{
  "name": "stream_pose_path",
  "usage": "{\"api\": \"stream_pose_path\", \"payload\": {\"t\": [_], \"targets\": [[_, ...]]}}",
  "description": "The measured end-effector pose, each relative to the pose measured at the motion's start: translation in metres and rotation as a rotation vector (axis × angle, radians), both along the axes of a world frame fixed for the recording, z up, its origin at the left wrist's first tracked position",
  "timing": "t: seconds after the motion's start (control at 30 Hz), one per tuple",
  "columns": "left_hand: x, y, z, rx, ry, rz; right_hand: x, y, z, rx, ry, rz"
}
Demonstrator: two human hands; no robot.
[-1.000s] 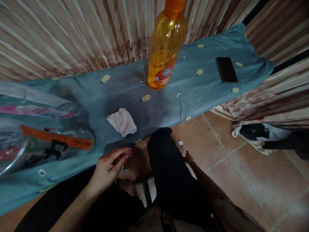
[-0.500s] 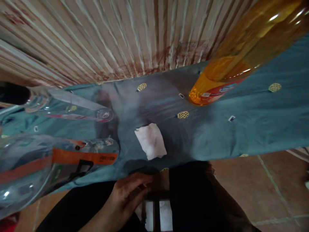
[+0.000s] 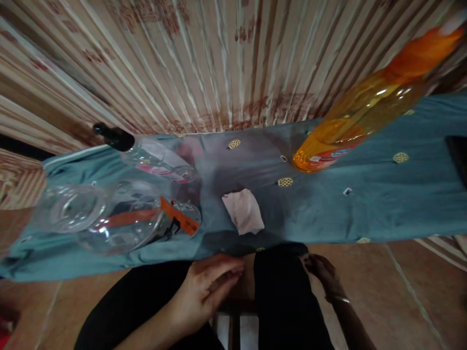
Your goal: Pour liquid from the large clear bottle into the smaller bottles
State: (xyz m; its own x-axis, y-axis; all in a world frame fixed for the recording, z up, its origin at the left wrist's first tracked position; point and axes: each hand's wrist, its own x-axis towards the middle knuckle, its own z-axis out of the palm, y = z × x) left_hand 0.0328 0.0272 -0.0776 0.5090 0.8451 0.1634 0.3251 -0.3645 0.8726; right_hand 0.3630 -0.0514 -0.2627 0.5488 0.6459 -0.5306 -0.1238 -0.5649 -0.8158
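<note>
My left hand [image 3: 213,289] rests over my lap at the cloth's near edge, its fingers together and slightly bent; whether anything is between them is hidden. My right hand [image 3: 324,274] hangs beside my right knee, dim and blurred, with a bracelet at the wrist. Nearest to the left hand lies a folded white tissue [image 3: 243,212] on the teal cloth [image 3: 314,209]. To its left stand a clear wide container with an orange label [image 3: 127,218] and a slim clear bottle with a black top [image 3: 160,158]. An orange bottle of liquid [image 3: 339,126] stands back right.
A pleated, patterned curtain [image 3: 233,73] hangs along the far edge of the cloth. A dark object [image 3: 458,158] lies at the far right edge. Tiled floor [image 3: 394,291] shows below the cloth.
The view has shifted, so more of the bottles and container shows. My right hand has come into clearer sight beside the knee. My left hand keeps about the same place near the cloth's edge.
</note>
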Motion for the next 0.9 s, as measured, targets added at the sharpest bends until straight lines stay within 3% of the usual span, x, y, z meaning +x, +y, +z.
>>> {"api": "stream_pose_path", "payload": {"t": [0.07,0.13,0.27,0.4,0.57,0.67,0.77,0.9], "targets": [[0.002,-0.001,0.001,0.052,-0.018,-0.002,0.007,-0.006,0.020,0.080,0.111,-0.073],[0.002,-0.002,0.003,0.110,-0.008,0.031,0.008,-0.003,0.050,0.164,0.175,-0.088],[-0.002,-0.007,0.013,0.285,-0.045,0.096,-0.016,0.031,0.117,0.352,0.324,0.120],[-0.008,-0.016,0.023,0.453,-0.032,0.181,-0.059,0.083,0.156,0.507,0.383,0.357],[-0.022,-0.026,0.020,0.418,-0.040,0.321,-0.119,0.138,0.169,0.594,0.206,0.801],[-0.036,-0.030,0.013,0.357,-0.075,0.441,-0.145,0.157,0.166,0.598,0.155,0.914],[-0.049,-0.032,0.004,0.246,-0.117,0.540,-0.143,0.165,0.158,0.617,0.052,0.861],[-0.063,-0.031,-0.009,0.101,-0.166,0.650,-0.091,0.160,0.145,0.642,-0.245,0.618]]}}
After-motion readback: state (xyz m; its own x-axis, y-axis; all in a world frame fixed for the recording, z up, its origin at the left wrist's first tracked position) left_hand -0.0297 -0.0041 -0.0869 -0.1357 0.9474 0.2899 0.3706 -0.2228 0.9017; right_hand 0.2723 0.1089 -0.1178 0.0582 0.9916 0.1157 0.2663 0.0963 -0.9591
